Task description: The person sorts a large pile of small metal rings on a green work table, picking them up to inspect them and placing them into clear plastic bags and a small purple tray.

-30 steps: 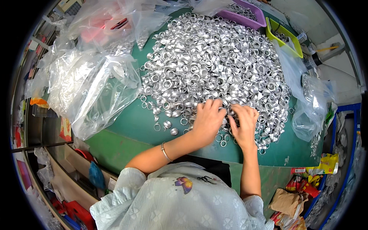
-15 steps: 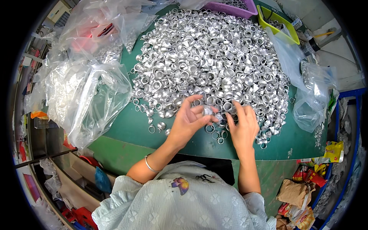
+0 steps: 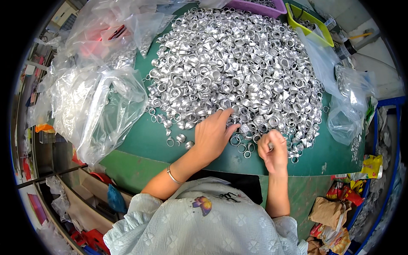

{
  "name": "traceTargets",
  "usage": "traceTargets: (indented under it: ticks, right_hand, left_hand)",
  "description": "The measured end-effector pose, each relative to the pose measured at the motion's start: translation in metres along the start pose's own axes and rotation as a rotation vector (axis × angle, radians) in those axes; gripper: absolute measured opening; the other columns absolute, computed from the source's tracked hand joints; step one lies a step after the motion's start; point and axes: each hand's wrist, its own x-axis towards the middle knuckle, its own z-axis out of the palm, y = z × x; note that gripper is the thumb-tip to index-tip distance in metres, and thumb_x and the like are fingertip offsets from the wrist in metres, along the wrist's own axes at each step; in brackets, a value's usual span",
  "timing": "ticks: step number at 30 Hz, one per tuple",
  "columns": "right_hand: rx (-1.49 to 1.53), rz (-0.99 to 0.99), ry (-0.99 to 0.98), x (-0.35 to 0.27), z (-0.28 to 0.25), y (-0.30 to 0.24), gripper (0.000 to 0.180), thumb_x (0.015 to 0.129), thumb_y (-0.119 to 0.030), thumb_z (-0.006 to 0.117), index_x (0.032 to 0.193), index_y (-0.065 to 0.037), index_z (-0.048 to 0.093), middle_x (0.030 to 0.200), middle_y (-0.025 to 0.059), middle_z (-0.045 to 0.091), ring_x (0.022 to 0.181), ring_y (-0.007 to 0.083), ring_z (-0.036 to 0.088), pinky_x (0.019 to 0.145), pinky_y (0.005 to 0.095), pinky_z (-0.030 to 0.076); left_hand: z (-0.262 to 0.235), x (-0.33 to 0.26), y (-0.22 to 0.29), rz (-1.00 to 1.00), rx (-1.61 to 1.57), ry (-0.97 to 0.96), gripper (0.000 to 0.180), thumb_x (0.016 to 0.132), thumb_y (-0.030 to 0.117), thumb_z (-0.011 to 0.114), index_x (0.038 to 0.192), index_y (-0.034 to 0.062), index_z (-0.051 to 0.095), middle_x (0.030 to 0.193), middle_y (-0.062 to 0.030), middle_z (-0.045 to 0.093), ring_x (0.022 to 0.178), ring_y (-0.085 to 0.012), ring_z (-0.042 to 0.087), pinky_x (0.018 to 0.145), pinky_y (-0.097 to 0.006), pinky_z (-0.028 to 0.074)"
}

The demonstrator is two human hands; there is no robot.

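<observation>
Reaching palm-down over the near edge of the pile of rings (image 3: 238, 63), the left hand (image 3: 216, 132) has its fingers part-extended and thumb spread away; fingertips are at the rings, and whether any is gripped cannot be told. Right hand (image 3: 273, 151): raised just beside the pile's near edge, apart from the left, fingers curled almost closed about a small grey piece (image 3: 270, 145), too little of it visible to identify. Rings are silver-coloured, heaped across the middle of the green surface (image 3: 144, 143); a few loose ones (image 3: 181, 138) lie left of the left hand. Clear plastic bag (image 3: 112, 108) left of the pile; second clear bag (image 3: 343, 123) to its right. Beyond the heap, at the far side: purple basket (image 3: 265, 10) and yellow-green basket (image 3: 326, 37), both containing metal pieces.
</observation>
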Motion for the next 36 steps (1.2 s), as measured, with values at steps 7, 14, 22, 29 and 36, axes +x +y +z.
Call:
traceTargets:
  ticks: [7, 14, 22, 29, 36]
  right_hand:
    - [-1.821, -0.463, 0.339, 0.01, 0.035, 0.028, 0.029, 0.071, -0.018, 0.075, 0.091, -0.003, 0.061, 0.058, 0.0073, 0.056, 0.047, 0.0177, 0.052, 0.047, 0.0276, 0.041]
    - [-1.053, -0.404, 0.306, 0.004, 0.025, 0.022, 0.025, 0.074, -0.001, 0.069, 0.097, -0.002, 0.059, 0.062, 0.0025, 0.058, 0.048, 0.0046, 0.048, 0.044, 0.0198, 0.037]
    - [-0.183, -0.117, 0.039, -0.016, 0.045, 0.0, 0.035, 0.08, 0.006, 0.058, 0.112, 0.0, 0.046, 0.096, 0.012, 0.062, 0.059, 0.0055, 0.052, 0.048, 0.017, 0.038]
    - [-0.786, -0.374, 0.132, -0.026, 0.065, -0.001, 0.035, 0.071, 0.004, 0.067, 0.104, 0.001, 0.058, 0.085, 0.0039, 0.062, 0.068, 0.0043, 0.054, 0.057, 0.0188, 0.039]
    - [-0.899, -0.47, 0.088, -0.026, 0.067, -0.002, 0.035, 0.067, 0.006, 0.068, 0.101, 0.001, 0.06, 0.079, 0.0038, 0.057, 0.062, 0.006, 0.051, 0.056, 0.0198, 0.038]
  left_hand:
    - [0.019, 0.02, -0.011, 0.034, -0.033, -0.035, 0.016, 0.077, 0.018, 0.069, 0.083, 0.0047, 0.061, 0.073, -0.0061, 0.06, 0.054, -0.0231, 0.057, 0.049, -0.031, 0.043]
    - [-0.02, 0.017, -0.02, -0.583, -1.616, -0.398, 0.014, 0.089, 0.018, 0.054, 0.092, 0.0038, 0.055, 0.073, 0.0023, 0.045, 0.056, -0.0049, 0.036, 0.046, -0.018, 0.027]
    - [-0.02, -0.015, -0.007, -0.825, -2.022, -0.751, 0.02, 0.091, 0.015, 0.045, 0.1, -0.0026, 0.05, 0.073, 0.0024, 0.037, 0.058, -0.0057, 0.031, 0.046, -0.018, 0.025]
    - [-0.024, -0.026, -0.003, -1.21, -2.231, -0.842, 0.018, 0.092, 0.015, 0.038, 0.095, -0.0014, 0.044, 0.069, 0.0024, 0.033, 0.053, -0.0049, 0.03, 0.043, -0.018, 0.028]
    - [-0.021, -0.036, -0.002, -1.097, -2.471, -0.957, 0.016, 0.092, 0.014, 0.039, 0.096, 0.0016, 0.047, 0.068, 0.0024, 0.038, 0.051, -0.0047, 0.032, 0.04, -0.018, 0.026]
